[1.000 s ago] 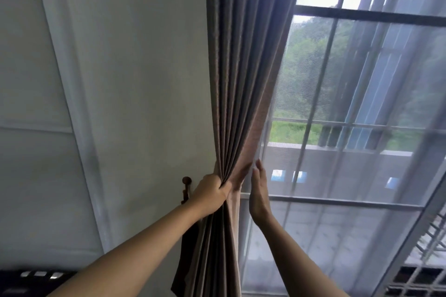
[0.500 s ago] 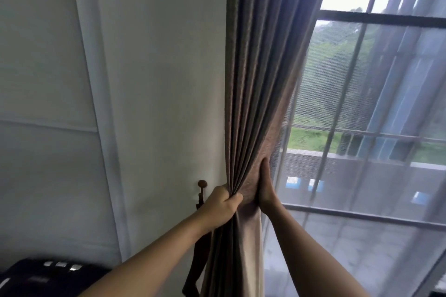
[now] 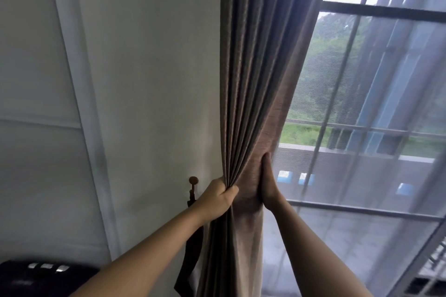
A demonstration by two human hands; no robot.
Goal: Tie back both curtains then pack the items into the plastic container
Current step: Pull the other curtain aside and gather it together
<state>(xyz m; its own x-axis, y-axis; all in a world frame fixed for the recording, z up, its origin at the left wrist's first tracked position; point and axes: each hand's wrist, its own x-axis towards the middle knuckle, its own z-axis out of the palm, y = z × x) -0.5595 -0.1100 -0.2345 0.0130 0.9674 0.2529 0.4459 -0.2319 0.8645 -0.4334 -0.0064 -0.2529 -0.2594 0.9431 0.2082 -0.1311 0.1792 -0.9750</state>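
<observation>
One brown curtain (image 3: 251, 79) hangs in the middle, between the white wall (image 3: 149, 79) and the window (image 3: 376, 11). It is bunched into many long folds.

Two hands hold it low down. The left hand (image 3: 216, 199) grips the folds from the wall side. It is closed tight round the cloth, with the thumb in front. The right hand (image 3: 268, 185) is on the window side. Its fingers (image 3: 266, 164) point up, straight and pressed close together, flat against the edge of the curtain. Its thumb is hidden, so I cannot tell what it does. The cloth is squeezed between the two hands.

Just beside the left hand, on the wall, is one small brown hook (image 3: 193, 180) with a round knob. One dark strap (image 3: 190, 248) hangs down from it, beside the curtain, and the left arm crosses in front of it.

To the right of the right hand hangs one thin see-through curtain (image 3: 362, 200), which covers the window. Green trees show through it.

Down in the left corner is one black thing (image 3: 29, 279) with three little shiny spots on top. I cannot tell what it is.
</observation>
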